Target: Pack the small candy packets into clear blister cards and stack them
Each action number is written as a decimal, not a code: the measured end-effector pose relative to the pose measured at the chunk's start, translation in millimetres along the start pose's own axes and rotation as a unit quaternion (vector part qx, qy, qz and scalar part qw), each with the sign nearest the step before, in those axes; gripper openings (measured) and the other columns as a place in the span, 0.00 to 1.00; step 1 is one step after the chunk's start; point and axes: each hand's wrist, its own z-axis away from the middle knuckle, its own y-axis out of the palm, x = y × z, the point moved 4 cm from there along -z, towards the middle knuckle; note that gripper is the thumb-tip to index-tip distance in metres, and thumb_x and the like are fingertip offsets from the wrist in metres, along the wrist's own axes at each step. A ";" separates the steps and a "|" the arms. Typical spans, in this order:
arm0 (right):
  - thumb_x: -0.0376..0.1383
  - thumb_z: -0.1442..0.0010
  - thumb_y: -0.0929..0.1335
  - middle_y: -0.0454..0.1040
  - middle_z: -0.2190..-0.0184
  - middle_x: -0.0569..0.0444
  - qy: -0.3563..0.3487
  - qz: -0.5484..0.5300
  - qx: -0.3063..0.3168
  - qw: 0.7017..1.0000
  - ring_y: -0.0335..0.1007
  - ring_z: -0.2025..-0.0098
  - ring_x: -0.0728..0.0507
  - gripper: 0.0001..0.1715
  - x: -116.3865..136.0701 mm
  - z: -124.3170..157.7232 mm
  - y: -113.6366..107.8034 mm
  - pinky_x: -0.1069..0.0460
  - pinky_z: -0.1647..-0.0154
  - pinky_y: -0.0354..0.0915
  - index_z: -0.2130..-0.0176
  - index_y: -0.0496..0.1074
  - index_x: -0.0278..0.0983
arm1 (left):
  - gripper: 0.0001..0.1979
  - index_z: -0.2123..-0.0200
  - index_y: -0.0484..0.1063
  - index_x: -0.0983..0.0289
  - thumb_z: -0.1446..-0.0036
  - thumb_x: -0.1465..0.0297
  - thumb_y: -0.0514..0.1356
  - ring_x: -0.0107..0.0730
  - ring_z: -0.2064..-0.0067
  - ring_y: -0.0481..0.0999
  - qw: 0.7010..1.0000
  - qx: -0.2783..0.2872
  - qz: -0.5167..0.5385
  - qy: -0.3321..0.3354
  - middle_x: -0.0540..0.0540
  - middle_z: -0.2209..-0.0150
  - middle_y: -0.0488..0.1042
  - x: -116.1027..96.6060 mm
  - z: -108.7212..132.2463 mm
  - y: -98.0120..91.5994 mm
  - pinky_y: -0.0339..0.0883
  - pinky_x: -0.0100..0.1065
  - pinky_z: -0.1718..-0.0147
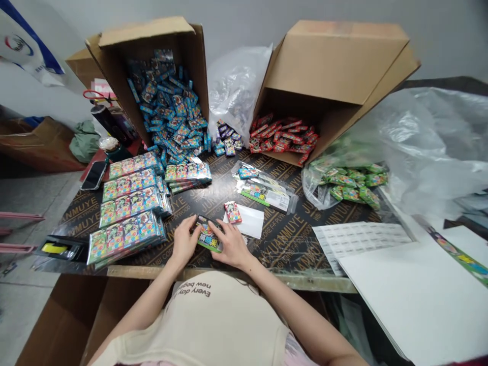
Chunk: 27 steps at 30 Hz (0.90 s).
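A black and green printed packet (pixel 208 235) lies flat on the dark plywood table in front of me. My left hand (pixel 185 240) grips its left edge between thumb and fingers. From the right, my right hand (pixel 232 245) holds the packet, fingers across its top and thumb at the near edge. Just beyond my right fingers, a small red box (pixel 232 212) rests partly on a white slip (pixel 249 221). Further back lie clear packets with green and black printing (pixel 267 195), with a small blue box (pixel 247 173) on top.
Filled packs (pixel 127 231) are stacked at left, with more packs (pixel 187 172) behind. Cartons hold blue boxes (pixel 175 109) and red boxes (pixel 285 134). Purple boxes (pixel 229 138) spill between them. Green boxes (pixel 353 182) sit in clear plastic. Label sheets (pixel 360 239) and white sheets (pixel 419 290) lie right.
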 end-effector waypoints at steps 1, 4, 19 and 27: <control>0.44 0.54 0.71 0.59 0.40 0.38 0.005 0.014 0.009 1.000 0.58 0.43 0.31 0.51 -11.1 -3.6 -0.1 0.39 0.44 0.55 0.35 0.55 0.38 | 0.22 0.45 0.68 0.64 0.43 0.65 0.59 0.46 0.43 0.69 1.000 0.008 -0.018 0.005 0.64 0.44 0.70 4.0 -0.8 4.8 0.63 0.48 0.44; 0.43 0.53 0.70 0.61 0.41 0.34 0.033 0.068 0.008 0.997 0.58 0.42 0.28 0.48 -44.6 -13.3 -8.6 0.35 0.43 0.51 0.36 0.57 0.36 | 0.26 0.41 0.62 0.64 0.43 0.66 0.57 0.47 0.35 0.58 0.997 0.041 -0.053 0.025 0.64 0.37 0.59 12.7 -3.5 18.0 0.53 0.52 0.39; 0.38 0.35 0.63 0.70 0.47 0.45 0.010 0.035 -0.149 0.988 0.64 0.45 0.42 0.18 -67.5 -220.7 -88.6 0.48 0.44 0.60 0.48 0.69 0.36 | 0.18 0.48 0.71 0.66 0.40 0.68 0.55 0.47 0.39 0.64 0.959 0.261 -0.056 0.094 0.64 0.42 0.67 -27.6 -46.1 85.5 0.53 0.52 0.38; 0.40 0.40 0.67 0.70 0.54 0.32 0.201 0.118 -0.160 0.959 0.63 0.48 0.31 0.22 -107.2 -346.9 -81.9 0.40 0.53 0.62 0.51 0.65 0.29 | 0.29 0.46 0.68 0.58 0.51 0.58 0.64 0.47 0.46 0.66 0.919 0.378 -0.021 0.109 0.58 0.51 0.71 -29.8 -34.9 87.6 0.55 0.52 0.42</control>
